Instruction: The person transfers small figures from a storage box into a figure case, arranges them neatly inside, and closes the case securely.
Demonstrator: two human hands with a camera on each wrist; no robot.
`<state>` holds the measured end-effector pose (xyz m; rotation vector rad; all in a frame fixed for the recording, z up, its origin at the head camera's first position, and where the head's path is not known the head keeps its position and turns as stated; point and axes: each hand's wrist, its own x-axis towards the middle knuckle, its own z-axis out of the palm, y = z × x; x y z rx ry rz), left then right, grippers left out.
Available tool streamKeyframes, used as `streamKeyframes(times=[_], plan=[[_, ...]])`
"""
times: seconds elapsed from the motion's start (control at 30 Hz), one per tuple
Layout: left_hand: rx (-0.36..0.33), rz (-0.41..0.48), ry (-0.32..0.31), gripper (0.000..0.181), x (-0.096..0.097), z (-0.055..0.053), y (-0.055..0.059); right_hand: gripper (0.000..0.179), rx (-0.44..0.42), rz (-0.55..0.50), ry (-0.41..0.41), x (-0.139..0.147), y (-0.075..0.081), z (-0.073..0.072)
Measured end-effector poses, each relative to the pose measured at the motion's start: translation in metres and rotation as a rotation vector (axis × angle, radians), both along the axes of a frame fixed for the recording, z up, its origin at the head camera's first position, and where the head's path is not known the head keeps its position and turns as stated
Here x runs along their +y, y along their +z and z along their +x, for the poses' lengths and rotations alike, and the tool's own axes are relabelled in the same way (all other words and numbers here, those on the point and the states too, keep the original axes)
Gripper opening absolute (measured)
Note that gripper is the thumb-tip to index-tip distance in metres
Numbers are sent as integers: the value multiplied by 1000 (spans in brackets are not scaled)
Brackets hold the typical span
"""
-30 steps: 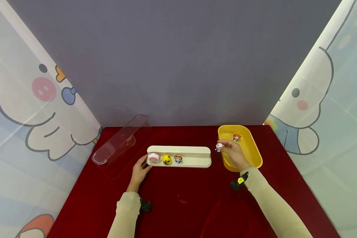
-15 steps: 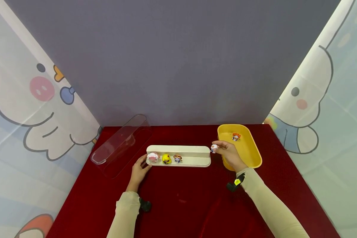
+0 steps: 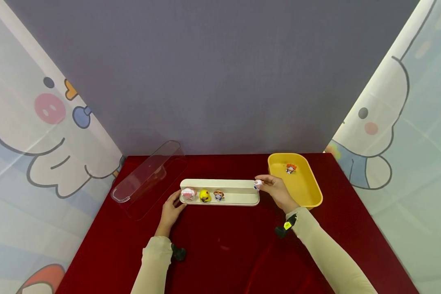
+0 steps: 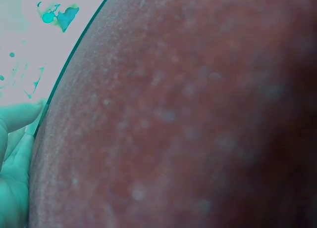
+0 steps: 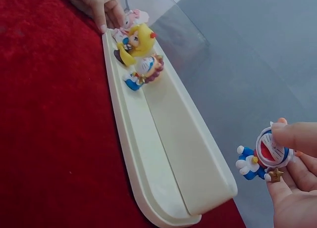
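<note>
A long cream display base (image 3: 242, 199) with a raised back step lies on the red cloth. My left hand (image 3: 170, 210) grips its left end, thumb at the front corner and fingers behind. Along the base's left half stand a pink-and-white figurine (image 3: 188, 194), a yellow figurine (image 3: 205, 196) and a blue-and-white figurine with a brown frilled head (image 3: 218, 195). Between thumb and fingers, my right hand (image 3: 277, 191) pinches a Doraemon figurine (image 5: 266, 151), tilted sideways, by its white-hooded head. It overlaps the base's right end in the head view.
A yellow bin (image 3: 308, 192) sits at the right, holding an orange-topped figurine (image 3: 290, 168). A clear plastic cover (image 3: 147, 173) lies at the back left. A grey wall (image 3: 220, 81) rises behind the red table (image 3: 220, 245), with cartoon curtains on both sides.
My right hand has moved left from the yellow bin's near side to the right end of the base, carrying the Doraemon figurine. My left hand stays at the base's left end.
</note>
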<state>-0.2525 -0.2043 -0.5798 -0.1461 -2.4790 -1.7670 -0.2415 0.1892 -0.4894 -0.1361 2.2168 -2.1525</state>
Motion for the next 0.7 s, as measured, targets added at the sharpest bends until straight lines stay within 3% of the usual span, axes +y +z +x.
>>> streamKeyframes(times=[0.33, 0.7], plan=[[-4, -6, 6, 61, -1, 0, 0, 37, 8, -41, 40, -18, -4, 2], [23, 3, 2, 60, 1, -1, -3, 37, 28, -20, 49, -34, -9, -1]])
